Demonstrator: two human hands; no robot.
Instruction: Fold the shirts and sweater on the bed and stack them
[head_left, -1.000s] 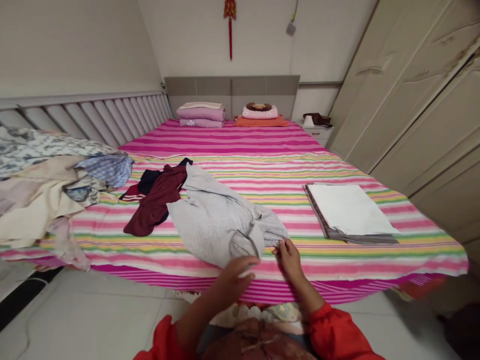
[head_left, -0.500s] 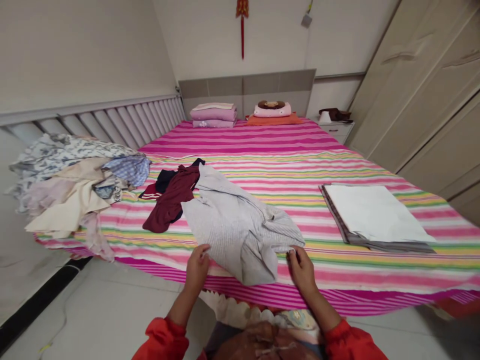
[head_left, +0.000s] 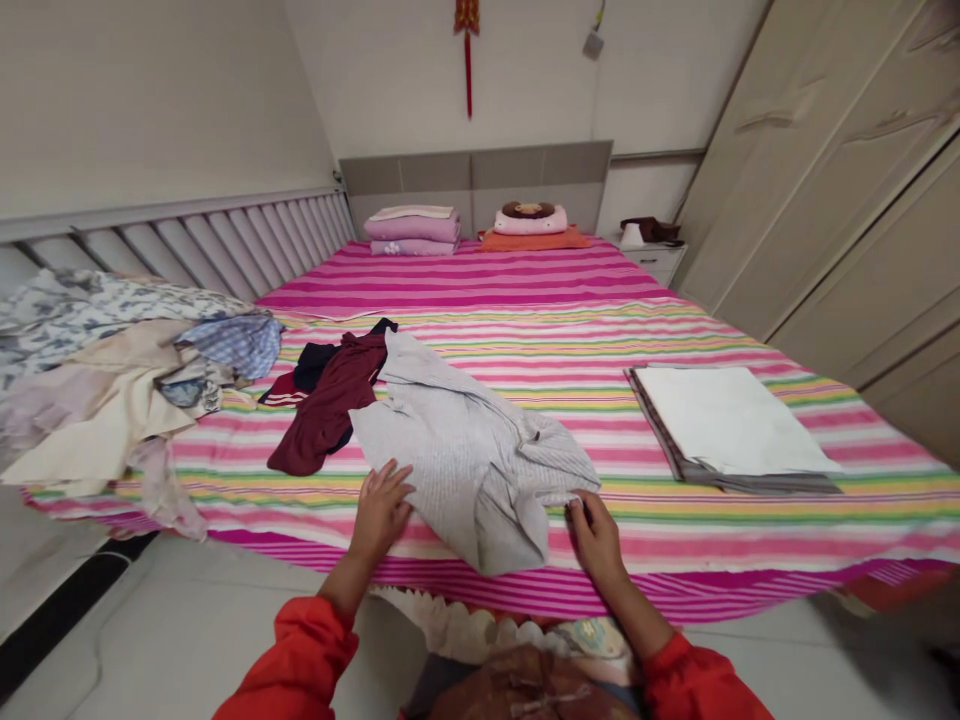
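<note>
A light grey ribbed knit top (head_left: 465,440) lies crumpled across the near side of the bed, with folds on its right half. At its left edge, my left hand (head_left: 381,510) rests flat with the fingers spread, touching the fabric. My right hand (head_left: 592,525) pinches the top's lower right edge between thumb and fingers. Partly under the top's left end is a maroon garment (head_left: 330,405), with a dark navy piece (head_left: 313,365) beside it.
A heap of mixed clothes (head_left: 127,370) lies at the bed's left, against the white railing (head_left: 247,230). To the right sits a flat folded stack with a white piece (head_left: 739,415) on top. Folded purple bedding (head_left: 412,232) and a pink pillow (head_left: 531,222) stand by the headboard.
My left hand has let go of the top's left edge, opened its fingers and moved slightly up and left. My right hand keeps its pinch. The view has turned slightly right.
</note>
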